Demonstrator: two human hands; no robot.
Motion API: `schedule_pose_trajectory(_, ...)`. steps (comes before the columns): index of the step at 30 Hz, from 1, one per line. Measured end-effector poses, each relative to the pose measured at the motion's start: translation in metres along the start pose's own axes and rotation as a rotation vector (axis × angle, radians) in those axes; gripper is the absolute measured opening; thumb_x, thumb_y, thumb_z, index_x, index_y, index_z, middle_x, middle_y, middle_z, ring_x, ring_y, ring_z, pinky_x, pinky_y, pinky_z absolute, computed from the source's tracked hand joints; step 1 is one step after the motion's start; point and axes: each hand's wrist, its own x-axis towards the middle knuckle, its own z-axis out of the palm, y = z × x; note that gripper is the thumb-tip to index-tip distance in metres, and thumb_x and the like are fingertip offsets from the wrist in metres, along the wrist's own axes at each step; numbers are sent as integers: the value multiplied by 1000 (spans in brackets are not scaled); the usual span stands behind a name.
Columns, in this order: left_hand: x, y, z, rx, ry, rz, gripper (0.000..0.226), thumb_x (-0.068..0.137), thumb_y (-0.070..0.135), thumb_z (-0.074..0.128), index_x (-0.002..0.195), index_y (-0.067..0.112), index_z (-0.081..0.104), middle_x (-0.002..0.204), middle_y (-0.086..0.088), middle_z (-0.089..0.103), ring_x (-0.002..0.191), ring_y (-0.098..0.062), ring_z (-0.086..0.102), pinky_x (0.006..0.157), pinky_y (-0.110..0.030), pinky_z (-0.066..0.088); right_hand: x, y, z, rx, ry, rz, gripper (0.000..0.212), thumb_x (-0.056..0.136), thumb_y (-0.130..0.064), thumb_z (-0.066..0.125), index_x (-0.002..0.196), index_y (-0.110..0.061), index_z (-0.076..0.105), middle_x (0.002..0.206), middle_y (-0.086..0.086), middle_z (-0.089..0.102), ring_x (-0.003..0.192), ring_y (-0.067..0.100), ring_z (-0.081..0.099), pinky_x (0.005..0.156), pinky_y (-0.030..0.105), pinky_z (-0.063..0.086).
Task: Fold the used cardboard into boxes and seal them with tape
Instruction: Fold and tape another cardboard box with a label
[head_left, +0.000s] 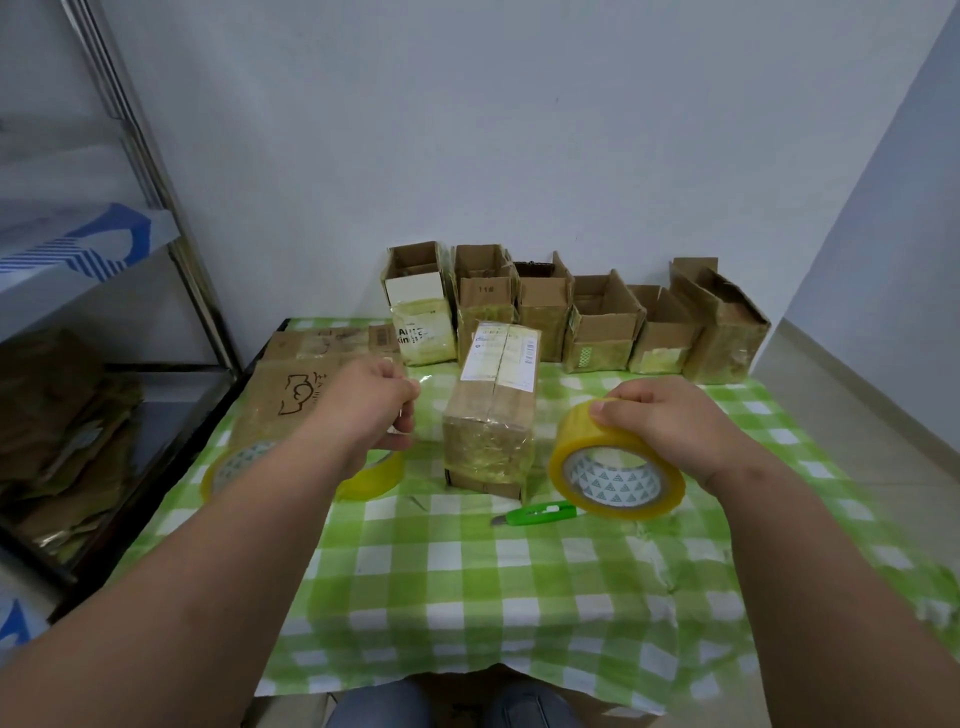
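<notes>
Risk: the clear strip between the hands could sag and stick to itself or to the cloth (467, 587) before it reaches the box (491, 415), or land off the seam. Right hand (670, 415) grips the roll (615, 460) from above; left hand (382, 410) pinches the tape end. Box stands on the cloth between both hands, untouched, knife (540, 513) just in front
</notes>
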Motion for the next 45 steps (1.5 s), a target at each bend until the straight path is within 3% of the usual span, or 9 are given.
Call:
schedule_pose_trajectory(4, 5, 4, 2, -39, -12, -46, 14, 93, 2, 56, 79, 4, 53, 70, -11, 51, 59, -22, 51, 74, -48, 60, 5, -4, -1, -8, -3, 32, 25, 87, -34, 69, 71, -15, 72, 76, 6, 67, 73, 23, 62, 66, 33, 44)
schedule_pose_trajectory(11, 10, 2, 2, -92, -17, -111, 17, 88, -6, 54, 78, 6, 48, 64, -10, 43, 54, -21, 38, 57, -34, 53, 11, -6, -2, -43, -61, 64, 36, 87, -35, 68, 70, -3, 66, 70, 7, 61, 67, 23, 57, 67, 34, 42)
schedule_pose_trajectory(16, 12, -4, 5, -62, -14, -148, 17, 87, -5, 56, 78, 8, 49, 63, -9, 41, 52, -21, 35, 59, -34, 52, 13, -7, 2, -84, -101, 110, 35, 86, -35, 67, 62, -13, 55, 66, 6, 51, 64, 22, 49, 65, 35, 37)
schedule_pose_trajectory(19, 14, -10, 7, -28, -18, -176, 14, 87, -3, 57, 77, 7, 52, 61, -7, 39, 49, -20, 35, 57, -32, 53, 16, -9, 4, -129, -114, 131, 33, 86, -36, 65, 69, -8, 60, 72, 7, 54, 69, 23, 53, 67, 36, 40)
schedule_pose_trajectory(26, 10, -23, 15, -21, -42, -233, 15, 84, 1, 64, 75, 6, 53, 58, -6, 39, 46, -17, 37, 50, -29, 52, 20, -12, 25, -320, -106, 165, 30, 83, -39, 58, 63, -18, 54, 73, 2, 56, 79, 28, 56, 73, 38, 40)
schedule_pose_trajectory(30, 7, -25, 22, -33, -65, -242, 21, 85, 3, 64, 68, 7, 53, 57, -7, 39, 46, -18, 38, 54, -33, 54, 20, -22, 34, -461, -84, 103, 17, 90, -38, 51, 95, -29, 64, 93, -6, 62, 94, 20, 55, 98, 41, 36)
schedule_pose_trajectory(36, 3, -24, 23, -52, -69, -248, 22, 87, 4, 62, 66, 6, 54, 56, -7, 39, 48, -18, 39, 60, -35, 56, 23, -18, 41, -423, -1, -30, 2, 86, -26, 56, 87, -28, 56, 88, -8, 61, 82, 11, 54, 96, 41, 36)
schedule_pose_trajectory(40, 3, -25, 23, -53, -70, -256, 15, 87, 6, 63, 73, 4, 59, 56, -7, 40, 48, -18, 40, 56, -33, 54, 21, -13, 43, -450, 32, -64, 21, 91, -23, 49, 75, -25, 62, 83, -8, 64, 82, 10, 55, 92, 41, 30)
schedule_pose_trajectory(45, 1, -23, 25, -46, -71, -272, 17, 88, 6, 61, 72, 4, 56, 60, -8, 43, 49, -20, 43, 60, -36, 57, 22, -17, 48, -542, 16, -74, 30, 93, -22, 42, 86, -23, 72, 85, -6, 70, 89, 15, 60, 86, 37, 19)
